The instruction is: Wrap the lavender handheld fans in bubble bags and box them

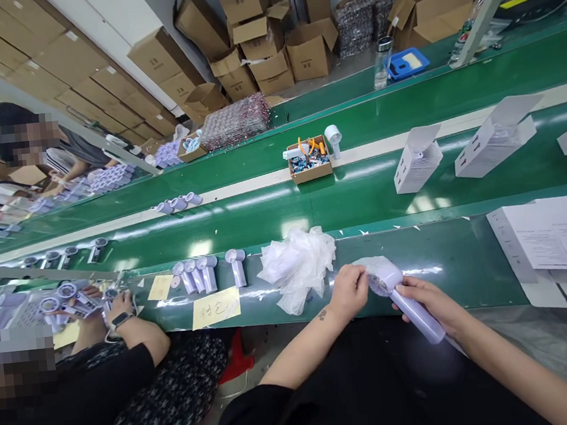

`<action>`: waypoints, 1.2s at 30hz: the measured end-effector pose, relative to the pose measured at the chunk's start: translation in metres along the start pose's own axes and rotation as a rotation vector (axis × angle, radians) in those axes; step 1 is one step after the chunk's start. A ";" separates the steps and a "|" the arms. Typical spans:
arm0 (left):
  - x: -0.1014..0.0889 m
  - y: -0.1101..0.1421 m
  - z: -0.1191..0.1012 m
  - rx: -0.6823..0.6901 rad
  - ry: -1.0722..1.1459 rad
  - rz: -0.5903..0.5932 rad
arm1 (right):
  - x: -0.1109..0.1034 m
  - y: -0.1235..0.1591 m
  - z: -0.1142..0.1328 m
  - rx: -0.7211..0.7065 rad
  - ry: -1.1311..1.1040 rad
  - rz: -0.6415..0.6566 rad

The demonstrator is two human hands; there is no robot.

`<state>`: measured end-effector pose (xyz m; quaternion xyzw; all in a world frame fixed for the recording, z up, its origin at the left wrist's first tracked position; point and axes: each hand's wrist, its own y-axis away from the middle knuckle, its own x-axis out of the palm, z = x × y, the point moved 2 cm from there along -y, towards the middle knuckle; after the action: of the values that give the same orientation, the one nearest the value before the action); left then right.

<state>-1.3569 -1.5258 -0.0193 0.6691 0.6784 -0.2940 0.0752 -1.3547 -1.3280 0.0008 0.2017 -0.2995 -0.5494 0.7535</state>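
Observation:
A lavender handheld fan (pixel 421 317) is tilted in front of me, its round head up and to the left. My right hand (pixel 430 302) is wrapped round its handle just below the head. A clear plastic bag (pixel 373 264) lies loosely about the fan's head. My left hand (pixel 350 293) is closed in a pinch on the bag's edge beside the head. Left of my hands is a heap of clear plastic bags (pixel 296 265) on the green bench. Further left stand several more lavender fans (pixel 239 270) behind a yellow paper note (pixel 216 308).
White boxes (pixel 416 163) stand open on the green conveyor belt (pixel 362 195). A small carton of batteries (pixel 311 176) sits at its middle. White flattened boxes (pixel 537 241) lie at the right. To my left, a co-worker's hands (pixel 119 307) are among fans.

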 end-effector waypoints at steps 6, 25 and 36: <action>-0.005 0.027 -0.012 0.386 -0.317 -0.056 | 0.034 0.005 -0.013 -0.065 -0.044 -0.163; -0.037 0.009 -0.055 -0.239 0.272 0.427 | 0.008 0.073 0.017 -0.226 0.305 -0.320; 0.052 -0.027 -0.053 -0.070 0.286 0.201 | -0.120 0.059 0.072 -0.501 1.111 -0.050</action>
<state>-1.3726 -1.4527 0.0061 0.7657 0.6215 -0.1628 0.0302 -1.3876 -1.1943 0.0635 0.2818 0.2817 -0.4333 0.8084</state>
